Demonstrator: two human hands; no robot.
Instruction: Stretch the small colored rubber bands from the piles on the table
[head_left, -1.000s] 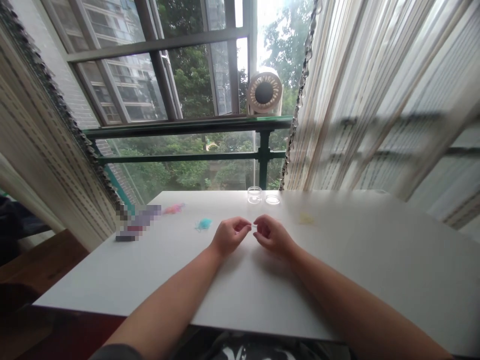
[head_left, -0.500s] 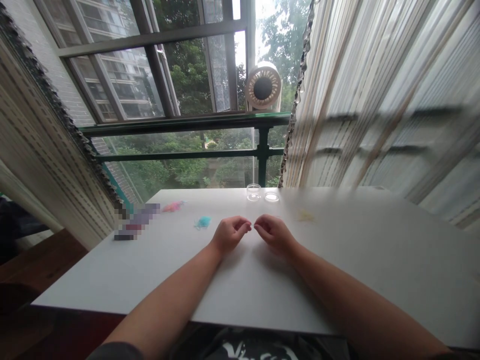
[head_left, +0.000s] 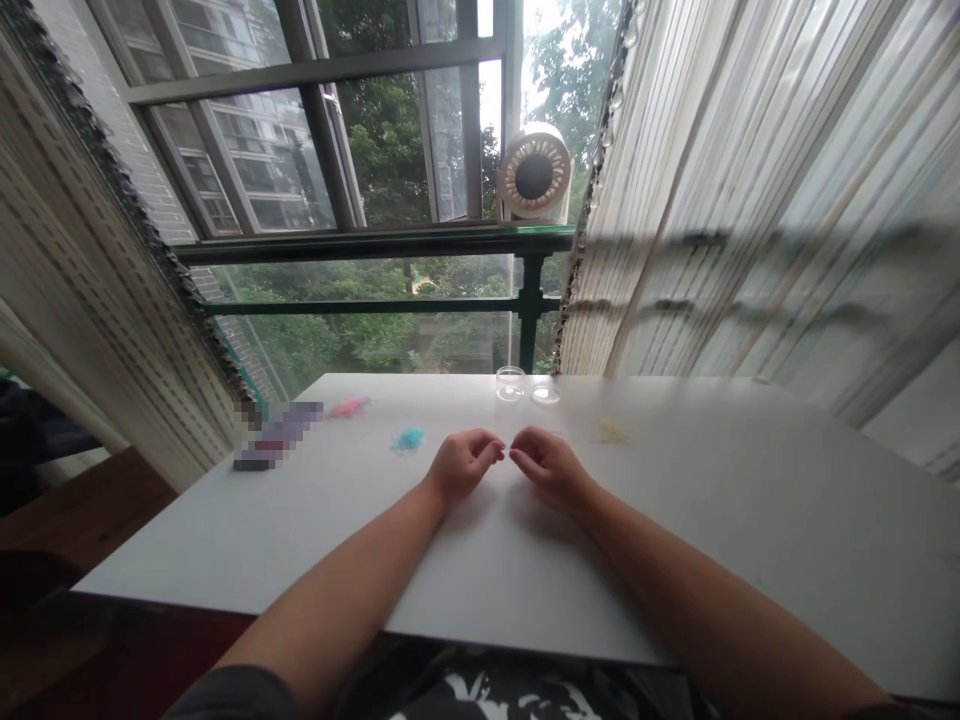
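My left hand (head_left: 466, 467) and my right hand (head_left: 549, 466) face each other over the white table, a narrow gap between their fingertips. Both have thumb and fingers pinched together; whatever they hold, if anything, is too small to make out. Left of my left hand lies a small turquoise tangle (head_left: 409, 439), with a pink one (head_left: 350, 407) farther back. A pale yellow tangle (head_left: 615, 432) rests to the right of my right hand. Behind the hands stand a clear round container (head_left: 510, 385) and a clear round lid or dish (head_left: 545, 394).
The white table (head_left: 315, 540) has a blurred-out dark and purple object (head_left: 279, 436) at its left edge. Behind it are a green railing (head_left: 375, 243), windows and a round white fan (head_left: 534, 176). Curtains hang on both sides.
The view has shifted slightly. My hands keep nearly the same pinched pose, close together, and the things on the table have not moved.
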